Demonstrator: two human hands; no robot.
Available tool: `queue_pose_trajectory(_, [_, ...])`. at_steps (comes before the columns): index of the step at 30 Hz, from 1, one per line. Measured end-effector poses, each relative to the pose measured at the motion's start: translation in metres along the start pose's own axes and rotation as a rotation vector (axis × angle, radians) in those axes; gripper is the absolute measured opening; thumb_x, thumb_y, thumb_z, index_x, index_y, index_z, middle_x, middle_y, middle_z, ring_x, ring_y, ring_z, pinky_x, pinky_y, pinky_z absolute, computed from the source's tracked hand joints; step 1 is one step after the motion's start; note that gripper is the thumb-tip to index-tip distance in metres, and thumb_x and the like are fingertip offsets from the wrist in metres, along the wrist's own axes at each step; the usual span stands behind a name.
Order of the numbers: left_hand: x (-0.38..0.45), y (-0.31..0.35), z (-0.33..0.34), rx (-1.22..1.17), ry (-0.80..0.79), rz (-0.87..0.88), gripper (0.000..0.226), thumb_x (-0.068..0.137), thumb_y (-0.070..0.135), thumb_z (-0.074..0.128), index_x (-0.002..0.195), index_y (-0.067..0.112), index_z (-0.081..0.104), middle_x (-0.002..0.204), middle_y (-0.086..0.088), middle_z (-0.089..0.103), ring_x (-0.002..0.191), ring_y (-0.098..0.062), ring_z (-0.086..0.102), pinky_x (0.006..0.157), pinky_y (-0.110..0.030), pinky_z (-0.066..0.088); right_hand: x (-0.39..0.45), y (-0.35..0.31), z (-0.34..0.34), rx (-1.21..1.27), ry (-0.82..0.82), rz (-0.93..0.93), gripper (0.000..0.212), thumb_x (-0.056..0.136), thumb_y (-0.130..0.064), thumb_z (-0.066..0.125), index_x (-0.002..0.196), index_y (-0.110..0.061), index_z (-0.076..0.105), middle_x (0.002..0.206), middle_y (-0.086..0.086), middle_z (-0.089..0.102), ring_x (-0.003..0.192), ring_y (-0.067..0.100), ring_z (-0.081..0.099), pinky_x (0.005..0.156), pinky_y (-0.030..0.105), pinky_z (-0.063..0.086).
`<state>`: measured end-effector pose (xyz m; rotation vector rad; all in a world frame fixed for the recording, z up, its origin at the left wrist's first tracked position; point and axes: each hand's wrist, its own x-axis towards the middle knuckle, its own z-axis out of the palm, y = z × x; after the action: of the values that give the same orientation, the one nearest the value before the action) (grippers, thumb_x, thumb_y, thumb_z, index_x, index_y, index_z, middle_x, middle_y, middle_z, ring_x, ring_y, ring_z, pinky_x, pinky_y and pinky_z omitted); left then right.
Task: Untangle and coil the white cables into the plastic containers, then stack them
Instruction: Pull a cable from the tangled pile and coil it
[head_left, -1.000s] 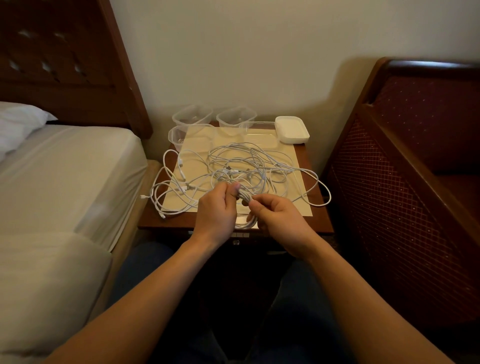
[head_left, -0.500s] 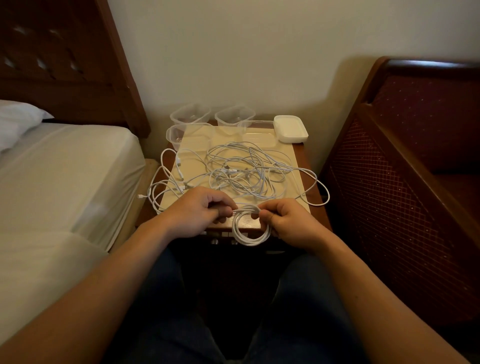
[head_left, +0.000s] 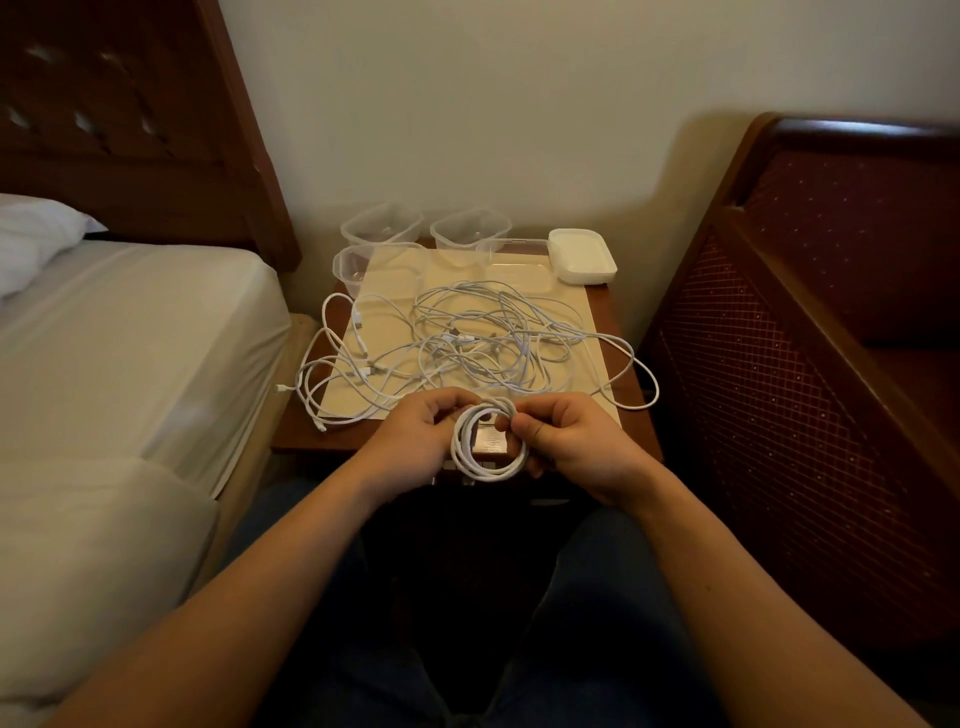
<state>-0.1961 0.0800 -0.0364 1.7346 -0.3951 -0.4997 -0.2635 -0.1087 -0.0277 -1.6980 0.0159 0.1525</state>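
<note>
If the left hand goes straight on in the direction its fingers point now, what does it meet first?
The left hand points rightward at the coiled cable it already grips; beyond that, probably the right hand.

A bedroom, perhaps in a hotel; a bed (head_left: 130, 332) with white sheets, a pillow (head_left: 36, 234) and carved wooden headboard (head_left: 130, 119); a small wooden surface (head_left: 628, 415) beside it; a second headboard (head_left: 841, 322) opposite.

Glossy wooden nightstand (head_left: 631, 332), clear plastic containers (head_left: 382, 228), smooth white cables (head_left: 483, 338), matt sheet (head_left: 130, 332).
</note>
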Motion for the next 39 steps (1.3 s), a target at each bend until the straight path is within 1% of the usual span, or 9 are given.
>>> queue_pose_trajectory(6, [0.001,0.005,0.0,-0.468,-0.084,-0.272,0.026,0.094,-0.002,0.058,0.119,-0.003,0.066,0.101,-0.018,0.072,0.084,-0.025,0.07,0.077,-0.037,0.061,-0.002,-0.002,0.002,-0.047,0.021,0.007,0.02,0.103,-0.007,0.053,0.098,0.002,0.071,0.075,0.01,0.066,0.059,0.018,0.056,0.058,0.025,0.05])
queue_pose_trajectory(11, [-0.006,0.005,-0.002,-0.567,-0.174,-0.375,0.036,0.092,0.008,0.059,0.125,-0.004,0.063,0.107,-0.02,0.068,0.088,-0.025,0.068,0.076,-0.035,0.06,-0.004,-0.001,0.002,-0.249,0.071,0.031,0.019,0.102,-0.009,0.055,0.1,-0.003,0.074,0.072,0.025,0.065,0.057,0.019,0.054,0.061,0.035,0.048])
queue_pose_trajectory(15, [-0.007,-0.002,-0.006,-0.623,-0.135,-0.421,0.033,0.101,0.018,0.048,0.125,0.001,0.061,0.112,-0.018,0.065,0.098,-0.027,0.066,0.098,-0.048,0.05,-0.002,0.0,0.005,-0.416,0.143,0.03,0.026,0.1,-0.016,0.06,0.08,-0.025,0.073,0.054,-0.012,0.061,0.052,0.001,0.053,0.061,0.029,0.044])
queue_pose_trajectory(17, [-0.007,-0.003,-0.007,-0.609,-0.147,-0.439,0.041,0.096,0.035,0.053,0.122,0.005,0.064,0.11,-0.016,0.064,0.103,-0.028,0.063,0.105,-0.049,0.044,-0.002,-0.003,0.007,-0.475,0.162,0.03,0.022,0.099,-0.017,0.061,0.082,-0.024,0.074,0.054,-0.012,0.06,0.054,0.0,0.054,0.06,0.028,0.045])
queue_pose_trajectory(22, [-0.006,0.002,-0.001,-0.417,-0.074,-0.381,0.043,0.092,0.024,0.067,0.126,-0.002,0.061,0.113,-0.018,0.066,0.093,-0.024,0.066,0.08,-0.035,0.058,0.0,-0.006,0.015,-0.667,0.128,-0.002,0.02,0.1,-0.02,0.057,0.086,-0.012,0.068,0.074,0.008,0.065,0.073,0.024,0.061,0.069,0.043,0.049])
queue_pose_trajectory(25, [-0.007,0.002,-0.002,-0.449,-0.097,-0.419,0.025,0.096,0.016,0.062,0.117,0.004,0.064,0.106,-0.014,0.07,0.091,-0.023,0.068,0.096,-0.044,0.051,-0.001,-0.006,0.013,-0.765,0.087,-0.031,0.016,0.103,-0.02,0.052,0.11,-0.013,0.064,0.092,0.007,0.069,0.088,0.026,0.062,0.075,0.04,0.048])
queue_pose_trajectory(28, [-0.01,0.001,-0.001,-0.518,-0.102,-0.453,0.022,0.101,0.012,0.054,0.122,0.011,0.059,0.095,-0.009,0.072,0.086,-0.023,0.068,0.107,-0.051,0.042,-0.006,-0.006,0.011,-0.685,0.051,-0.048,0.042,0.104,-0.017,0.05,0.143,-0.03,0.043,0.102,0.003,0.069,0.093,0.021,0.064,0.081,0.036,0.051])
queue_pose_trajectory(33, [-0.014,0.004,-0.001,-0.823,-0.225,-0.48,0.03,0.101,0.007,0.044,0.13,0.015,0.045,0.083,-0.007,0.06,0.079,-0.023,0.065,0.097,-0.049,0.04,-0.009,-0.004,0.008,-0.737,0.031,-0.165,0.04,0.104,-0.014,0.049,0.14,-0.03,0.05,0.125,-0.005,0.064,0.101,0.006,0.057,0.083,0.021,0.044])
queue_pose_trajectory(39, [-0.01,0.008,0.008,-1.068,-0.149,-0.52,0.021,0.09,0.023,0.052,0.109,0.015,0.05,0.074,-0.005,0.049,0.07,-0.021,0.052,0.086,-0.042,0.043,-0.007,-0.007,0.012,-0.834,0.089,-0.179,0.032,0.1,-0.024,0.045,0.131,-0.03,0.052,0.114,-0.003,0.067,0.098,0.017,0.06,0.08,0.039,0.05])
